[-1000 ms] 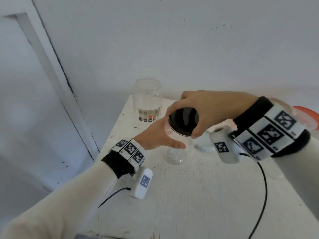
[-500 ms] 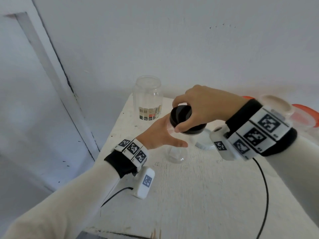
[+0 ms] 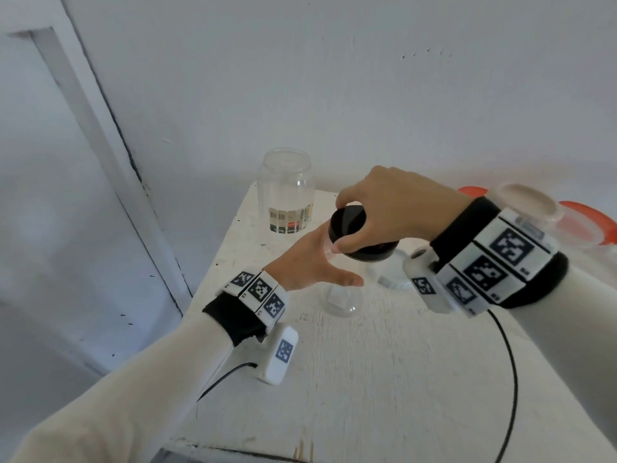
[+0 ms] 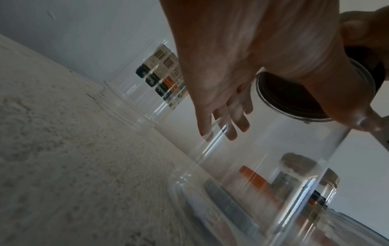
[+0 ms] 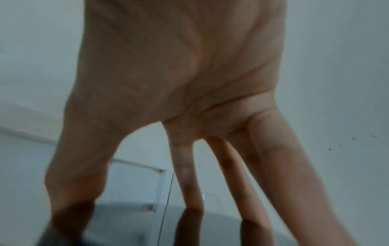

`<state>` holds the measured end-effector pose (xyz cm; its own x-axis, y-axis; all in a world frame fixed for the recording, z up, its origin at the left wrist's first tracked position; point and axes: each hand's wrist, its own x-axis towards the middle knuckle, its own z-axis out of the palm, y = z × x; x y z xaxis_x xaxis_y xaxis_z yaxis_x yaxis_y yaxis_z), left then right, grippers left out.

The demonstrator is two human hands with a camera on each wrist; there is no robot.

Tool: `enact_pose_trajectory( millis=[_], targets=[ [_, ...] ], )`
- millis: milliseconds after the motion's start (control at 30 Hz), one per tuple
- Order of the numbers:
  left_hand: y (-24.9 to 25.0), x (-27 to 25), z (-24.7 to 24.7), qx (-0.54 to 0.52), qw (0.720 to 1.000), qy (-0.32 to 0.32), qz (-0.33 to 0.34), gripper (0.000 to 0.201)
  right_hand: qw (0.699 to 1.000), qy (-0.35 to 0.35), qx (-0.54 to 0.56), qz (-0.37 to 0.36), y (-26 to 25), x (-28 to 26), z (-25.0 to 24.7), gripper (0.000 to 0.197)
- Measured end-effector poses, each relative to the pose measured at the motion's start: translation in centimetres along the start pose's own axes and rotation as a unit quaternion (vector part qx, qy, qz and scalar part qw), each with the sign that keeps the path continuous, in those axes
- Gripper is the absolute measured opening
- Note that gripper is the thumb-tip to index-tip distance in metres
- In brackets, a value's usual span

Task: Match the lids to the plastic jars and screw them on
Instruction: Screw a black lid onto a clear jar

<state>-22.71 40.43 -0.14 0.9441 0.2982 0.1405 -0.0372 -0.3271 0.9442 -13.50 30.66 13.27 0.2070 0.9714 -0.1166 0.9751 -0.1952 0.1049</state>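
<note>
A clear plastic jar (image 3: 340,295) stands on the white table (image 3: 384,379), and my left hand (image 3: 310,262) wraps round its upper part, thumb in front. My right hand (image 3: 394,208) grips a black lid (image 3: 350,222) from above, fingers spread round its rim, and the lid sits on the jar's mouth. In the left wrist view the black lid (image 4: 294,94) shows through the jar (image 4: 263,158) wall, with my left hand's fingers (image 4: 229,123) behind the jar. The right wrist view shows my right hand's fingers (image 5: 189,183) reaching down onto the lid (image 5: 136,221).
A taller clear jar with a printed label (image 3: 287,192) stands lidless at the back left. A white lid (image 3: 394,280) lies behind the held jar. Orange lids (image 3: 594,222) and a jar with a beige lid (image 3: 531,202) sit at the right. The table's left edge is near.
My right hand has turned the black lid from tilted to flat and lowered it onto the jar's mouth. The left hand has kept its hold on the jar.
</note>
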Motion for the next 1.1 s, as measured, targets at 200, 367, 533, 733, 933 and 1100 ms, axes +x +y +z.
enact_pose_trajectory(
  millis=[200, 367, 533, 733, 933, 1100],
  targets=[
    [0.1, 0.0, -0.1, -0.01, 1.0, -0.015, 0.005, 0.081, 0.984, -0.149, 0.076, -0.057, 1.5, -0.4, -1.0, 0.071],
    [-0.1, -0.1, 0.1, -0.017, 1.0, 0.001, 0.003, 0.082, 0.998, 0.001, 0.053, 0.014, 0.3, -0.1, 0.4, 0.062],
    [0.2, -0.1, 0.1, -0.003, 1.0, -0.009, 0.006, 0.085, 0.99, -0.128, 0.057, -0.036, 1.2, -0.8, -0.7, 0.072],
    [0.1, -0.3, 0.1, 0.006, 1.0, -0.001, 0.002, 0.083, 0.998, -0.024, 0.057, 0.002, 0.3, -0.3, 0.2, 0.058],
    [0.2, -0.3, 0.0, 0.008, 1.0, -0.011, 0.008, 0.083, 0.988, -0.143, 0.045, -0.03, 1.1, -0.4, -0.9, 0.074],
    [0.3, -0.3, 0.1, 0.0, 1.0, 0.0, -0.004, 0.084, 0.995, -0.058, 0.086, -0.007, 0.7, -0.2, -0.3, 0.063]
  ],
)
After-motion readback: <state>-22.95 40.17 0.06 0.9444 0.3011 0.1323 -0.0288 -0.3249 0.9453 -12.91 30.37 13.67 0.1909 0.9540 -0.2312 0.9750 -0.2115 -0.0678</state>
